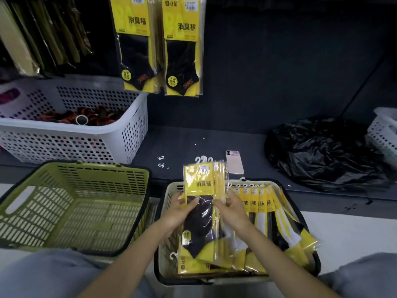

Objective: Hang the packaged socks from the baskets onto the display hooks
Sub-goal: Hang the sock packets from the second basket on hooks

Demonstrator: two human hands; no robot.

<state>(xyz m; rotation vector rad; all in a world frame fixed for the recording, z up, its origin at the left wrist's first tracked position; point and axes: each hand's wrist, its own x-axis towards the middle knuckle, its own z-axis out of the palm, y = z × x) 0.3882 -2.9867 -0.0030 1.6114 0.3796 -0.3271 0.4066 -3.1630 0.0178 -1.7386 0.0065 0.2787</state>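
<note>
1. The white perforated basket (86, 145), upper left of the frame, holds dark and red items. It is one of four baskets in view, and another white one (384, 134) is cut off at the right edge.
2. The green basket (96, 166), lower left, shows only its bare floor.
3. One black plastic bag (322, 153) lies crumpled on the shelf (182, 145) at right.
4. The cream basket (169, 190), lower centre, carries a fanned row of sock packs (263, 203). At least six yellow headers show, but the full count is hidden.
5. The bundle of sock packs (198, 183) stands upright above the cream basket. It holds several packs, too overlapped and blurred to count. They look light, with a stiff card inside slick film, so the stack may slide apart. It is best gripped at the card edges, leaving the white hangers on top free.
6. Two hung packs (137, 44) (183, 48) face front at top centre, with more possibly behind them.
7. The left hand (179, 208) and the right hand (232, 208) are close together, each clasping one side of the bundle.
8. One pink phone (234, 162) lies on the shelf.
9. Two loose white hooks (161, 161) lie left of the phone.
</note>
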